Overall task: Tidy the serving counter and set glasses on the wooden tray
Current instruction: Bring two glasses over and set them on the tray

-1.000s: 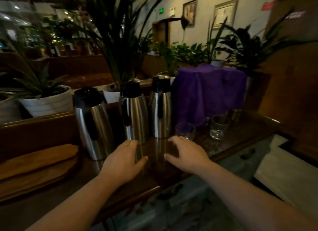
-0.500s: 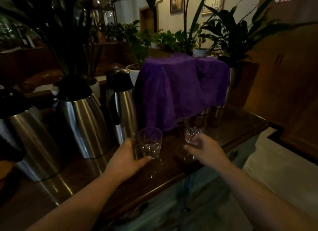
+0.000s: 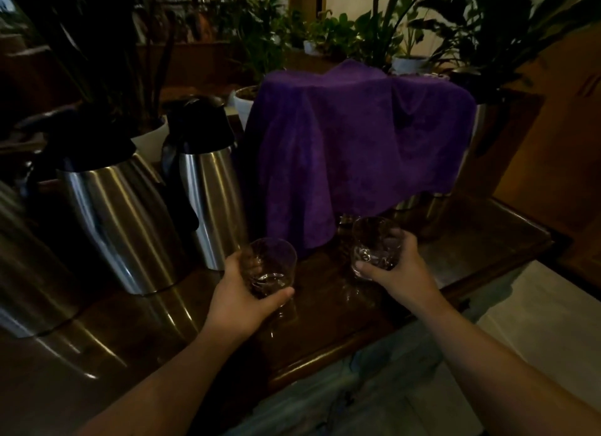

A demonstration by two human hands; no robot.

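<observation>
dark polished wood makes up the counter (image 3: pixel 374 331), and its glossy top mirrors everything standing on it. nearest its front edge we hold 2 clear glasses, 1 in each hand. our left hand (image 3: pixel 240 296) wraps the left glass (image 3: pixel 270 266) low around its base, thumb in front and fingers behind; our right hand (image 3: pixel 393 273) cups the right glass (image 3: pixel 374 244) the same way. both glasses stay upright, rims up, and we cannot tell whether either has left the wood. we judge the low grip is there to keep smooth, thin-walled tumblers steady for a carry. the wooden tray is not in view, so the glasses are not yet on it.

further in, toward the counter's left end, stand 2 brushed-steel jugs: the larger jug (image 3: pixel 120 221) and the slimmer jug (image 3: pixel 208 198), both tapered, with black tops. a third steel body shows only partly at the left edge. beside them, along the back edge, a soft purple cloth (image 3: pixel 351 149) hangs in folds over something hidden, probably as a dust cover. potted plants (image 3: pixel 374 36) crowd the ledge behind.
</observation>
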